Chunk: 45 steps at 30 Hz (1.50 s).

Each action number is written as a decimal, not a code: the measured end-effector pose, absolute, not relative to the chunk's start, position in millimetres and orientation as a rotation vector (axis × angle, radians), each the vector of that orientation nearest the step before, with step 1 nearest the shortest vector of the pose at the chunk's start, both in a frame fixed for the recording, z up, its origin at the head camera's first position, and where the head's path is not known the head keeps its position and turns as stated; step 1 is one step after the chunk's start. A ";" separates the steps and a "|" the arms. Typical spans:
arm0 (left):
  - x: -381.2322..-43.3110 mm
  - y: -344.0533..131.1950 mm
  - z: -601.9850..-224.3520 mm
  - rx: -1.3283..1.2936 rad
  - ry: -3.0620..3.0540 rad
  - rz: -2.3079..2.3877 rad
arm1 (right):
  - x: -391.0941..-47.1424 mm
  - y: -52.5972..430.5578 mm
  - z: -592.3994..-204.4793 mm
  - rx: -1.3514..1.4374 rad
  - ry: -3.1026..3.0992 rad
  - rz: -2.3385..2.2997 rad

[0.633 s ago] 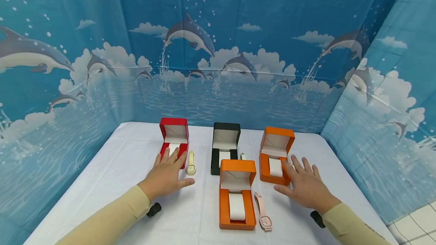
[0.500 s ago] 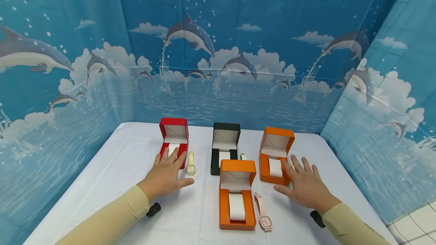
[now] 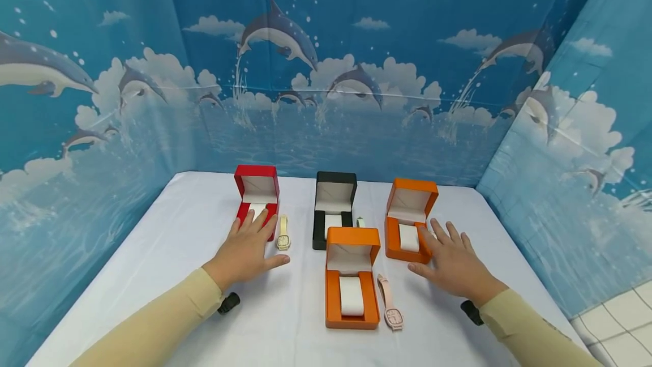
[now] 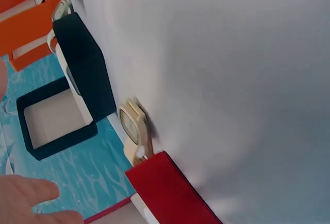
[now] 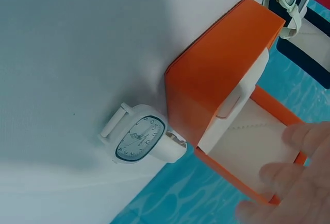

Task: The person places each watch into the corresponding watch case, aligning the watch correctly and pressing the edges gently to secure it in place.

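My left hand [image 3: 243, 255] is spread with straight fingers in front of an open red watch box [image 3: 256, 171], overlapping its lower part in the head view. Beside that box lies a pale yellow watch [image 3: 283, 235]. My right hand [image 3: 455, 264], fingers also spread, is by the right side of the rear orange watch box [image 3: 415, 184]. A white watch [image 5: 140, 138] lies next to this box in the right wrist view, mostly hidden by my hand in the head view. Neither hand holds anything; whether they touch the boxes or cloth I cannot tell.
Between the hands stand a black watch box [image 3: 336, 178] and a front orange watch box [image 3: 352, 236], both with raised lids and white cushions. A pale green watch [image 3: 360, 222] and a pink watch [image 3: 390, 303] lie beside them. A dolphin-print curtain [image 3: 326, 140] closes the back.
The head view has tilted slightly down, so boxes, watches and hands appear higher in it. Both hands keep their spread pose and nearly the same place by the boxes.
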<state>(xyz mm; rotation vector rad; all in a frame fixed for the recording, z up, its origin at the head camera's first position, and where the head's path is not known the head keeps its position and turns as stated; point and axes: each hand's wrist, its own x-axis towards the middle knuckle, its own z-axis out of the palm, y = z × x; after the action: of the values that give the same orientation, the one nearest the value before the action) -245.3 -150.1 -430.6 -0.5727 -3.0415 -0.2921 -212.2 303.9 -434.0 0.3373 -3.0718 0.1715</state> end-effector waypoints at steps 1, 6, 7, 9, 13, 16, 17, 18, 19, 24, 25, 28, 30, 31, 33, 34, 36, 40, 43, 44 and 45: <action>-244.1 -149.4 -430.3 -0.589 -3.035 -0.300 | -212.2 304.2 -433.5 0.352 -3.075 0.184; -236.6 -142.7 -429.1 -0.716 -2.981 -0.354 | -209.3 304.1 -430.6 0.477 -3.092 0.278; -234.8 -140.3 -428.1 -0.732 -2.977 -0.364 | -208.3 303.8 -429.6 0.507 -3.091 0.297; -231.1 -134.6 -425.3 -0.761 -2.972 -0.382 | -206.4 302.9 -427.6 0.566 -3.085 0.315; -221.0 -121.0 -417.5 -0.840 -2.986 -0.423 | -200.4 298.0 -421.5 0.648 -3.118 0.362; -214.6 -111.3 -413.3 -0.929 -2.975 -0.434 | -196.9 292.0 -416.4 0.738 -3.153 0.388; -213.3 -108.5 -412.9 -0.953 -2.967 -0.430 | -196.0 289.6 -414.8 0.768 -3.163 0.392; -211.9 -105.8 -412.6 -0.971 -2.963 -0.427 | -195.4 287.3 -413.1 0.802 -3.168 0.387; -210.8 -103.0 -412.8 -0.987 -2.963 -0.426 | -194.7 285.2 -412.0 0.833 -3.170 0.386; -207.7 -89.8 -419.0 -1.057 -2.989 -0.431 | -190.1 276.9 -413.8 0.883 -3.232 0.418; -206.9 -87.5 -420.9 -1.072 -2.995 -0.432 | -188.9 275.7 -415.8 0.892 -3.243 0.432; -204.2 -81.7 -426.8 -1.112 -3.004 -0.424 | -185.0 272.3 -422.9 0.937 -3.252 0.469; -202.0 -78.5 -430.6 -1.136 -3.011 -0.416 | -182.2 269.9 -427.9 0.963 -3.251 0.499; -201.9 -76.2 -431.1 -1.141 -3.013 -0.408 | -182.4 269.2 -429.4 0.962 -3.254 0.514; -201.7 -71.5 -431.7 -1.153 -3.019 -0.399 | -182.0 268.2 -432.6 0.953 -3.259 0.519; -201.4 -69.0 -432.0 -1.158 -3.025 -0.395 | -181.6 267.9 -434.0 0.955 -3.257 0.516; -201.0 -63.7 -433.2 -1.164 -3.033 -0.381 | -180.6 267.8 -437.1 0.970 -3.247 0.499; -200.4 -54.5 -436.5 -1.170 -3.043 -0.338 | -179.0 267.6 -442.6 0.999 -3.230 0.461; -200.2 -50.0 -439.1 -1.170 -3.035 -0.319 | -179.0 266.2 -446.2 0.985 -3.232 0.443; -200.2 -48.9 -440.3 -1.170 -3.030 -0.310 | -178.9 265.5 -447.3 0.980 -3.232 0.439; -200.3 -47.8 -441.6 -1.172 -3.024 -0.298 | -178.9 265.0 -448.5 0.972 -3.229 0.437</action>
<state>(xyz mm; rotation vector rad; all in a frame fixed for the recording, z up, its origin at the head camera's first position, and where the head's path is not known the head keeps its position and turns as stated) -200.3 -47.8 -441.6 -1.1720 -3.0237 -0.2982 -178.9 265.0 -448.5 0.9719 -3.2293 0.4367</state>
